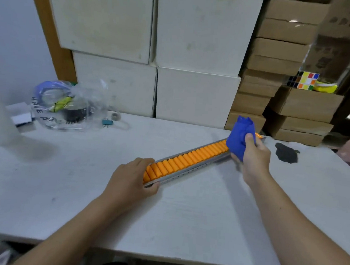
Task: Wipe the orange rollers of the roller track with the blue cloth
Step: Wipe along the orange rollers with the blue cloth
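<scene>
A roller track, a metal channel filled with several orange rollers, lies diagonally on the white table, running from near centre up to the right. My left hand grips its near end, thumb on the front rail and fingers over the far side. My right hand holds a bunched blue cloth pressed on the rollers near the track's far end. The cloth hides the rollers beneath it.
A clear plastic bag with tape rolls, a teal binder clip and a small box sit at the table's left back. A dark stain marks the right side. White boxes and cardboard boxes stack behind; a puzzle cube rests on one.
</scene>
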### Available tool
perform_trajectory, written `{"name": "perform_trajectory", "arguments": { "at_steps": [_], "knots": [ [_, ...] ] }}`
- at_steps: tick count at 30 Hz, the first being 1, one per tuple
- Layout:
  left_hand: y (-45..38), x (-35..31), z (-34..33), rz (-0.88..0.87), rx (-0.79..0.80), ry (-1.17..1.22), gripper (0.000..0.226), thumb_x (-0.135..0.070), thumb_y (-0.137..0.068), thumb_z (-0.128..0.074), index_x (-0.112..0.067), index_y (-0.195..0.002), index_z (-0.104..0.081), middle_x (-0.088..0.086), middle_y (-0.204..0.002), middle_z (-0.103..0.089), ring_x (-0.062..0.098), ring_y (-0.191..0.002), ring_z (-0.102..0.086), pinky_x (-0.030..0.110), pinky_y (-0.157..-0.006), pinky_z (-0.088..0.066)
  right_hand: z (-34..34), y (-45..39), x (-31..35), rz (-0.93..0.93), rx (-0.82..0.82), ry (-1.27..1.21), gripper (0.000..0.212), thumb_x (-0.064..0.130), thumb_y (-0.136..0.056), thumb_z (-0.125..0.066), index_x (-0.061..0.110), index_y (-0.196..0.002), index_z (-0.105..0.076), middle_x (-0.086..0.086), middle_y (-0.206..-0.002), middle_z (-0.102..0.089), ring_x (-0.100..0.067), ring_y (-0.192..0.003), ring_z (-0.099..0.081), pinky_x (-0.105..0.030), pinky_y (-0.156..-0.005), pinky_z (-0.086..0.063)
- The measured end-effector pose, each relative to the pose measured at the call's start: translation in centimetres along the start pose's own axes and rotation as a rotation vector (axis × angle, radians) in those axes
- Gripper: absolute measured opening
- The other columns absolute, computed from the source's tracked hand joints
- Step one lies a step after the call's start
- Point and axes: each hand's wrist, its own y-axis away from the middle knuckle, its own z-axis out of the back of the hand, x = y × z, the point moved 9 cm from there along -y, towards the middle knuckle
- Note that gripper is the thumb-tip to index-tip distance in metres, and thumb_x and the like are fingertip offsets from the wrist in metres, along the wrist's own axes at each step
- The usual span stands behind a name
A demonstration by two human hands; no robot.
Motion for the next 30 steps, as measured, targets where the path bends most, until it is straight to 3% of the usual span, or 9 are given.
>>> {"name": "perform_trajectory", "arguments": {
  "at_steps": [3,7,9,13,17,22,30],
  "knots": [
    [-0.4,0.6,-0.3,-0.027,-0.017,-0.029,0.064,-0.053,-0.067,-0.054,-0.022,-0.122,-0.056,-0.002,-0.107,-0.066,0.022,-0.089,-0.064,0.03,-0.071,-0.043,0.4,-3.1,-0.4,0.066,-0.114,0.11,0.017,0.035,-0.096,-0.047,0.029,-0.104,-0.061,0.001,-0.107,-0.061,-0.017,-0.097,-0.061,-0.037,-0.076,-0.057],
    [-0.3,0.8,-0.7,-0.045,-0.028,-0.033,0.066,-0.053,-0.066,-0.057,-0.019,-0.123,-0.055,-0.002,-0.103,-0.067,0.023,-0.086,-0.064,0.034,-0.074,-0.048,1.1,-6.7,0.5,0.249,-0.236,0.365,0.027,0.033,-0.095,-0.043,0.02,-0.074,-0.055,0.001,-0.073,-0.051,-0.015,-0.065,-0.048,-0.033,-0.062,-0.042],
    [-0.5,1.1,-0.6,-0.029,-0.029,-0.015,0.071,-0.055,-0.066,-0.056,-0.019,-0.127,-0.053,-0.001,-0.107,-0.066,0.024,-0.091,-0.063,0.036,-0.079,-0.048,0.9,-8.1,0.2,0.309,-0.24,0.498,0.028,0.03,-0.096,-0.042,0.023,-0.069,-0.049,0.002,-0.066,-0.046,-0.014,-0.061,-0.043,-0.033,-0.06,-0.037],
    [-0.7,1.7,-0.4,-0.007,-0.013,0.027,0.077,-0.059,-0.065,-0.053,-0.021,-0.131,-0.048,-0.002,-0.108,-0.064,0.023,-0.094,-0.061,0.033,-0.082,-0.044,1.3,-10.3,-1.2,0.311,-0.265,0.651,0.021,0.029,-0.098,-0.041,0.018,-0.088,-0.055,-0.005,-0.082,-0.056,-0.021,-0.075,-0.054,-0.035,-0.065,-0.044],
    [-0.2,2.8,0.0,0.045,-0.015,0.049,0.085,-0.062,-0.063,-0.057,-0.026,-0.138,-0.038,-0.012,-0.103,-0.057,0.015,-0.093,-0.054,0.034,-0.087,-0.041,2.1,-12.3,-0.6,0.374,-0.284,0.777,0.028,0.027,-0.099,-0.04,0.008,-0.095,-0.059,-0.014,-0.09,-0.06,-0.028,-0.079,-0.056,-0.036,-0.066,-0.043],
    [0.8,4.5,0.0,0.14,-0.03,0.215,0.094,-0.061,-0.058,-0.063,-0.032,-0.141,-0.029,-0.027,-0.103,-0.046,0.003,-0.093,-0.046,0.032,-0.086,-0.037,2.6,-14.9,-1.1,0.338,-0.267,0.979,0.036,0.03,-0.1,-0.038,0.004,-0.118,-0.056,-0.021,-0.119,-0.058,-0.035,-0.101,-0.056,-0.043,-0.083,-0.045],
    [1.3,5.0,-0.6,0.122,0.034,0.329,0.082,-0.055,-0.059,-0.061,-0.05,-0.133,-0.027,-0.027,-0.115,-0.043,-0.001,-0.11,-0.043,0.023,-0.085,-0.037,1.7,-15.7,-1.9,0.293,-0.228,1.106,0.035,0.032,-0.099,-0.035,0.006,-0.111,-0.056,-0.018,-0.106,-0.058,-0.033,-0.097,-0.053,-0.044,-0.08,-0.043]
  ]
}}
